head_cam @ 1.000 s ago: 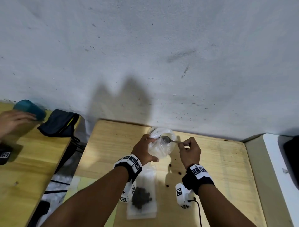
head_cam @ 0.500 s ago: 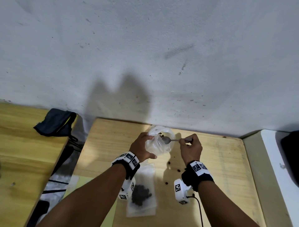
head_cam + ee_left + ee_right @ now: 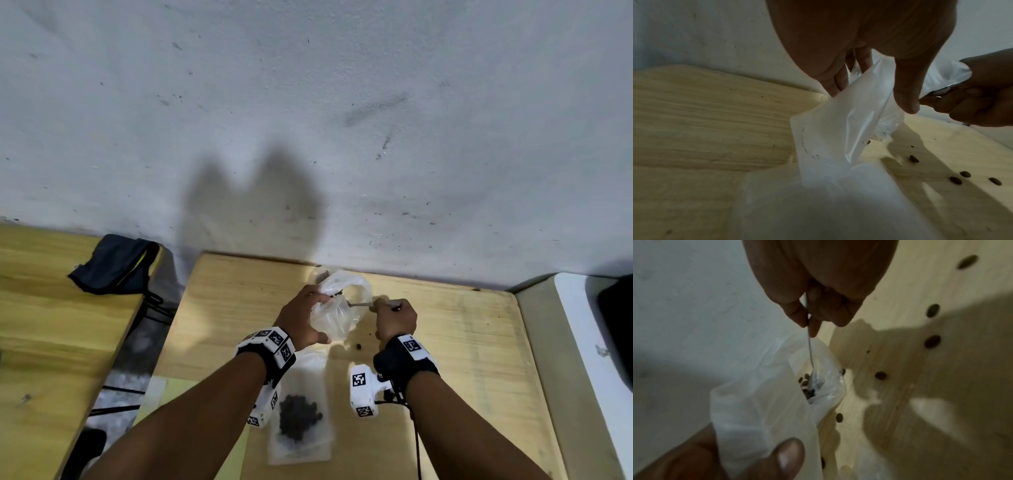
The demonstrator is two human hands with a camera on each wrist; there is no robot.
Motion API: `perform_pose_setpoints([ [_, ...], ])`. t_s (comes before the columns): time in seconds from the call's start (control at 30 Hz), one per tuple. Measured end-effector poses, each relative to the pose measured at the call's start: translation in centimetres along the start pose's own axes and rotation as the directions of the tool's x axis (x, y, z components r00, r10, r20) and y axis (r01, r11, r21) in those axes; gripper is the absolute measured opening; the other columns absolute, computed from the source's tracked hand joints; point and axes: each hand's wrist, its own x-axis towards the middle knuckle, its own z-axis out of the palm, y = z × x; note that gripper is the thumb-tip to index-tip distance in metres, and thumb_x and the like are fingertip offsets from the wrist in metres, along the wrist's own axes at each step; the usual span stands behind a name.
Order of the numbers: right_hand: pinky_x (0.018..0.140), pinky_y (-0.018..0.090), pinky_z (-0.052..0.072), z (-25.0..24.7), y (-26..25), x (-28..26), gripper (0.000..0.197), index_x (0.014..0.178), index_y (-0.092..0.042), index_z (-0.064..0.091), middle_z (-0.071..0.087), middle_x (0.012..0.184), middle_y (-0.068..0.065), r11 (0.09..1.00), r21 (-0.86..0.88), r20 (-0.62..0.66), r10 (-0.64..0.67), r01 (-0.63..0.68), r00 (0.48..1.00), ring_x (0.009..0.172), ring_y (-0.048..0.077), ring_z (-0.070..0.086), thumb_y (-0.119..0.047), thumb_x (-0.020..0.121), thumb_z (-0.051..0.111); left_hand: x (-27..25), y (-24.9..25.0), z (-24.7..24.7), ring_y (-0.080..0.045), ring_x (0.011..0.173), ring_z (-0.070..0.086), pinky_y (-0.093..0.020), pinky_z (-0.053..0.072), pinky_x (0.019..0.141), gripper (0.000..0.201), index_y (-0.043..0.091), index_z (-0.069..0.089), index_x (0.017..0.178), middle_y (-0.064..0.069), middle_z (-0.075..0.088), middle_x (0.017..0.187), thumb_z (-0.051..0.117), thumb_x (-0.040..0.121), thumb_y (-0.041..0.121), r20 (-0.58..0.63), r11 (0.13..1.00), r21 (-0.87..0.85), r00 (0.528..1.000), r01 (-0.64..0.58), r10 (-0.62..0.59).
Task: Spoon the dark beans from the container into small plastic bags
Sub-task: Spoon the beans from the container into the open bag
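My left hand (image 3: 310,318) grips a small clear plastic bag (image 3: 334,320) upright above the wooden table (image 3: 462,342), thumb in front and fingers behind; the bag (image 3: 838,129) looks empty in the left wrist view. My right hand (image 3: 385,305) pinches the handle of a metal spoon (image 3: 359,304). The spoon (image 3: 810,356) reaches down into a crumpled clear plastic container (image 3: 359,286) by the wall, its bowl among dark beans (image 3: 807,386). A flat bag holding a heap of beans (image 3: 298,418) lies near the front edge.
Loose beans (image 3: 955,180) are scattered on the table right of the bags. A dark pouch (image 3: 116,263) lies on the neighbouring table (image 3: 51,325), with a gap between the tables. A white surface (image 3: 589,342) borders the right side. The grey wall is close behind.
The spoon's bowl, seen level over the bag's mouth before, has dipped into the plastic container. Both hands shifted slightly. Another person's hand with a teal object left the view.
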Motion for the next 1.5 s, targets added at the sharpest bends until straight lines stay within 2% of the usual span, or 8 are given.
perform_pose_setpoints([
  [0.1,0.048,0.029,0.038,-0.2,0.6,0.3,0.013,0.077,-0.012,0.056,0.060,0.073,0.007,0.998,0.046,0.024,0.045,-0.046,0.999,0.054,0.023,0.041,-0.014,0.076,0.069,0.1,-0.5,-0.1,-0.010,0.111,0.049,-0.029,0.045,0.096,0.082,0.019,0.058,0.121,0.016,0.036,0.125,0.093,0.047,0.023,0.028,1.000,-0.019,1.000,0.013,-0.013],
  [0.23,0.061,0.036,0.045,-0.4,1.1,0.3,0.018,0.074,-0.016,0.054,0.057,0.071,0.003,0.999,0.047,-0.021,-0.026,0.027,0.999,0.062,0.026,0.049,-0.016,0.074,0.072,0.3,-0.9,-0.3,-0.016,0.111,0.053,-0.037,0.048,0.095,0.080,0.021,0.059,0.118,0.013,0.041,0.120,0.093,0.046,0.023,0.020,0.993,-0.101,0.998,0.057,-0.055],
  [0.4,0.062,0.032,0.043,-0.1,1.0,-0.5,0.018,0.082,-0.004,0.054,0.059,0.070,0.004,0.986,-0.054,0.005,-0.158,0.158,0.987,0.063,0.024,0.051,-0.012,0.079,0.070,0.7,-0.7,-0.2,-0.019,0.116,0.051,-0.039,0.046,0.100,0.080,0.018,0.058,0.120,0.009,0.042,0.122,0.093,0.048,0.021,0.048,0.978,-0.193,0.996,0.080,-0.072],
  [0.67,0.059,0.035,0.042,0.9,0.9,0.1,0.024,0.076,-0.011,0.057,0.055,0.070,0.008,0.994,0.070,-0.006,0.080,-0.080,0.997,0.059,0.024,0.045,-0.023,0.067,0.076,0.7,0.6,1.0,-0.015,0.125,0.045,-0.034,0.042,0.106,0.072,0.024,0.060,0.117,0.006,0.043,0.131,0.088,0.051,0.019,0.177,0.988,-0.151,0.984,0.029,-0.001],
  [0.9,0.051,0.030,0.041,0.1,0.1,-0.2,0.023,0.072,-0.013,0.051,0.056,0.070,0.005,0.998,0.069,-0.031,0.011,-0.009,0.999,0.059,0.025,0.048,-0.015,0.072,0.074,0.6,0.1,0.9,-0.015,0.114,0.051,-0.040,0.047,0.098,0.080,0.023,0.058,0.119,0.008,0.042,0.125,0.089,0.046,0.033,0.052,0.985,-0.172,0.998,0.026,-0.017],
  [1.13,0.048,0.024,0.036,-0.4,0.0,-0.9,0.020,0.072,-0.011,0.052,0.057,0.071,0.004,0.998,0.060,-0.050,-0.021,0.024,0.999,0.060,0.022,0.050,-0.012,0.076,0.072,0.7,0.1,0.7,-0.014,0.119,0.049,-0.040,0.045,0.101,0.081,0.023,0.057,0.121,0.008,0.041,0.130,0.091,0.047,0.028,-0.006,0.983,-0.181,1.000,0.027,-0.029],
  [1.3,0.052,0.031,0.042,0.2,0.6,-0.5,0.017,0.076,-0.011,0.061,0.064,0.072,0.009,0.989,0.115,-0.072,0.104,-0.095,0.992,0.055,0.025,0.049,-0.020,0.068,0.071,0.2,0.6,1.1,-0.010,0.117,0.050,-0.035,0.046,0.100,0.076,0.024,0.058,0.119,0.016,0.042,0.128,0.089,0.049,0.024,0.034,0.990,-0.137,0.999,-0.017,0.021],
  [1.5,0.051,0.030,0.042,0.2,1.0,0.0,0.013,0.077,-0.011,0.062,0.065,0.078,0.009,0.988,0.143,-0.050,0.068,-0.060,0.996,0.059,0.024,0.047,-0.018,0.074,0.073,-0.4,0.0,0.8,-0.009,0.114,0.052,-0.032,0.047,0.095,0.073,0.023,0.059,0.118,0.017,0.043,0.124,0.086,0.050,0.023,0.092,0.996,-0.067,0.994,-0.054,0.060],
])
